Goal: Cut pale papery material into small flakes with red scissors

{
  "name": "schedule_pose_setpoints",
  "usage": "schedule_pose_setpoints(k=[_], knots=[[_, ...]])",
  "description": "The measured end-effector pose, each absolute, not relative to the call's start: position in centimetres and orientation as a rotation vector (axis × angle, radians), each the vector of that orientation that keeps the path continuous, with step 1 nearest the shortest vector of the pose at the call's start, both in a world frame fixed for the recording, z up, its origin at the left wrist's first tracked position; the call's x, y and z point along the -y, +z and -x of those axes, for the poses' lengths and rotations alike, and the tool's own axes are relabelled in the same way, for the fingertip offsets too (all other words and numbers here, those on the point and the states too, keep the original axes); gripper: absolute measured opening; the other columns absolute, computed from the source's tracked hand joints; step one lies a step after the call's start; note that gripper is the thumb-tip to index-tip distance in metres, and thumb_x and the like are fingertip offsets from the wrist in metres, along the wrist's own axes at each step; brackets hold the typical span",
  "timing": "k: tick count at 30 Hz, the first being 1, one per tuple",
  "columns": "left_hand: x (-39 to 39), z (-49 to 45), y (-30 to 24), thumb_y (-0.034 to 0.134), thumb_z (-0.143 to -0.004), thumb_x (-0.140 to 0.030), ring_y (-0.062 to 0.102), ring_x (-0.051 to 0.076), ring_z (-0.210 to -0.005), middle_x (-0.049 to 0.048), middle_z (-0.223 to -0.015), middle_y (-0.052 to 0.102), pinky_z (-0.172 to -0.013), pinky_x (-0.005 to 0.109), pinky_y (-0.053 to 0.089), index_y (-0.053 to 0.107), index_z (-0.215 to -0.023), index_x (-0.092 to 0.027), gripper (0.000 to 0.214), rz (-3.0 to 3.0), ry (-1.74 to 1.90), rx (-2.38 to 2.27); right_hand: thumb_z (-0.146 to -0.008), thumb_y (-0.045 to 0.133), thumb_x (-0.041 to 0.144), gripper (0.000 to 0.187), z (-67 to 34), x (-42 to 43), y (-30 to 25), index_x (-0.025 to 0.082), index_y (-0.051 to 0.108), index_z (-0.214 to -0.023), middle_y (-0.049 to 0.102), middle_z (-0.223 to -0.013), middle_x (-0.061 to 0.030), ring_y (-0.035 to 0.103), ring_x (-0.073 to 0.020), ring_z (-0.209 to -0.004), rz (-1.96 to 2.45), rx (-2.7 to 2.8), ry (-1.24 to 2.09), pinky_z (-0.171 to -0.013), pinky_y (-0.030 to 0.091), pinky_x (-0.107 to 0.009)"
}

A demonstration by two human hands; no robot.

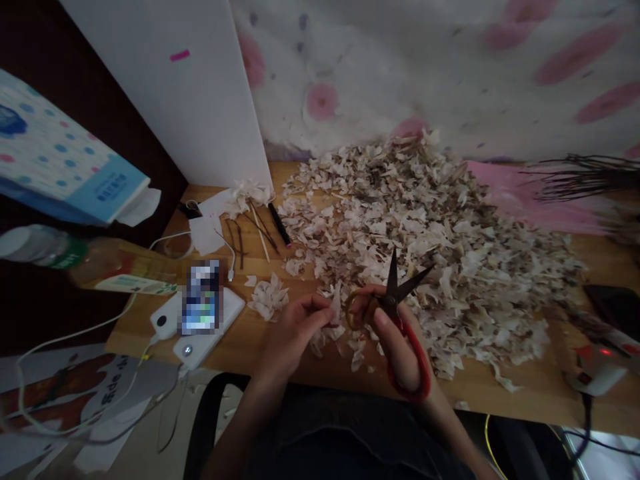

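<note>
Dark-bladed, red-and-yellow-handled scissors point(391, 299) (blades apart)
Right hand point(404, 347) grips them; left hand point(297, 328) pinches a thin, whitish, petal-like scrap point(337, 301).

Red-handled scissors point(391, 301), one loop point(349, 320) perhaps yellowish, off-white scraps point(430, 230), pink-spotted white backdrop point(380, 73)

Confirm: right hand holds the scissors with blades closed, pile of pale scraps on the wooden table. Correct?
Not quite: the blades are spread apart in a V, as the head view shows. The rest stands: the right hand holds the scissors, and the pile of pale scraps is on the wooden table.
</note>
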State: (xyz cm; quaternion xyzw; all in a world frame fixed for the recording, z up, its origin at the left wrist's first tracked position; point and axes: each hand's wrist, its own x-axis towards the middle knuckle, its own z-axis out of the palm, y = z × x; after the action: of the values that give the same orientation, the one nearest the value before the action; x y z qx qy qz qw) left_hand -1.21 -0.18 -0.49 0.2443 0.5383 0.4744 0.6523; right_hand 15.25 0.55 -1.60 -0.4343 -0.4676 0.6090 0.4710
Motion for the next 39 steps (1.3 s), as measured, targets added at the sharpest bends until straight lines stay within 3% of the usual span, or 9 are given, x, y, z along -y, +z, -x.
schedule_pose_setpoints(k=[3, 7, 14, 23, 30, 35, 39], knots=[[-0.1, 1.4, -0.4, 0.073, -0.068, -0.027, 0.054, 0.011, -0.063, -0.0032, -0.062, 0.059, -0.063, 0.023, 0.041, 0.062, -0.062, -0.018, 0.016, -0.514, 1.132, -1.244, -0.094, 0.053, 0.061, 0.042, -15.2, -0.5, -2.1, 0.026, 0.058, -0.116, 0.064, -0.094, -0.0056, 0.062, -0.0247, -0.087, 1.02, 1.164, 1.517, -0.071, 0.052, -0.037], [-0.1, 1.6, -0.2, 0.073, -0.071, -0.031, 0.056, 0.013, -0.066, -0.0023, -0.064, 0.061, -0.067, 0.026, 0.043, 0.061, -0.064, -0.019, 0.018, -0.526, 1.181, -1.283, -0.096, 0.054, 0.055, 0.036, -14.8, -0.6, -1.9, 0.025, 0.058, -0.116, 0.063, -0.093, -0.0045, 0.06, -0.0233, -0.084, 1.069, 1.298, 1.509, -0.071, 0.049, -0.035], [-0.1, 1.0, 0.8, 0.07, -0.079, -0.028, 0.064, 0.017, -0.086, 0.0027, -0.09, 0.07, -0.08, 0.028, 0.047, 0.063, -0.069, -0.019, 0.015, -0.653, 1.368, -1.308, -0.098, 0.039, 0.066, 0.055, -14.1, -0.3, -1.5, 0.019, 0.054, -0.122, 0.057, -0.077, -0.0013, 0.051, -0.0179, -0.064, 1.022, 1.703, 1.401, -0.058, 0.041, -0.029], [-0.4, 0.3, 1.7, 0.071, -0.075, -0.028, 0.064, 0.015, -0.079, 0.0028, -0.085, 0.069, -0.073, 0.026, 0.05, 0.061, -0.067, -0.019, 0.016, -0.662, 1.33, -1.26, -0.093, 0.034, 0.075, 0.067, -13.4, -0.5, -0.9, 0.013, 0.055, -0.109, 0.055, -0.07, -0.0009, 0.048, -0.0168, -0.059, 1.092, 1.843, 1.357, -0.054, 0.036, -0.028], [-0.4, -0.1, 1.4, 0.071, -0.074, -0.031, 0.059, 0.013, -0.072, 0.0013, -0.078, 0.066, -0.067, 0.024, 0.048, 0.061, -0.065, -0.019, 0.018, -0.636, 1.332, -1.251, -0.091, 0.037, 0.078, 0.066, -13.4, -0.5, -0.9, 0.015, 0.055, -0.098, 0.058, -0.07, -0.0022, 0.051, -0.0172, -0.058, 1.142, 1.83, 1.357, -0.054, 0.038, -0.028], [-0.4, -0.2, 1.3, 0.072, -0.074, -0.032, 0.059, 0.013, -0.073, 0.0014, -0.079, 0.066, -0.068, 0.024, 0.048, 0.062, -0.066, -0.019, 0.018, -0.628, 1.333, -1.259, -0.09, 0.034, 0.079, 0.072, -13.5, -0.6, -0.9, 0.013, 0.057, -0.108, 0.061, -0.072, -0.0033, 0.054, -0.0186, -0.06, 1.148, 1.836, 1.346, -0.055, 0.041, -0.028], [-0.3, -0.2, 1.1, 0.071, -0.075, -0.034, 0.06, 0.014, -0.075, 0.0018, -0.08, 0.067, -0.069, 0.025, 0.048, 0.063, -0.067, -0.019, 0.019, -0.636, 1.324, -1.275, -0.088, 0.034, 0.082, 0.074, -13.5, -0.5, -0.8, 0.013, 0.058, -0.103, 0.056, -0.065, -0.0004, 0.05, -0.0163, -0.053, 1.166, 1.827, 1.358, -0.049, 0.036, -0.026]])
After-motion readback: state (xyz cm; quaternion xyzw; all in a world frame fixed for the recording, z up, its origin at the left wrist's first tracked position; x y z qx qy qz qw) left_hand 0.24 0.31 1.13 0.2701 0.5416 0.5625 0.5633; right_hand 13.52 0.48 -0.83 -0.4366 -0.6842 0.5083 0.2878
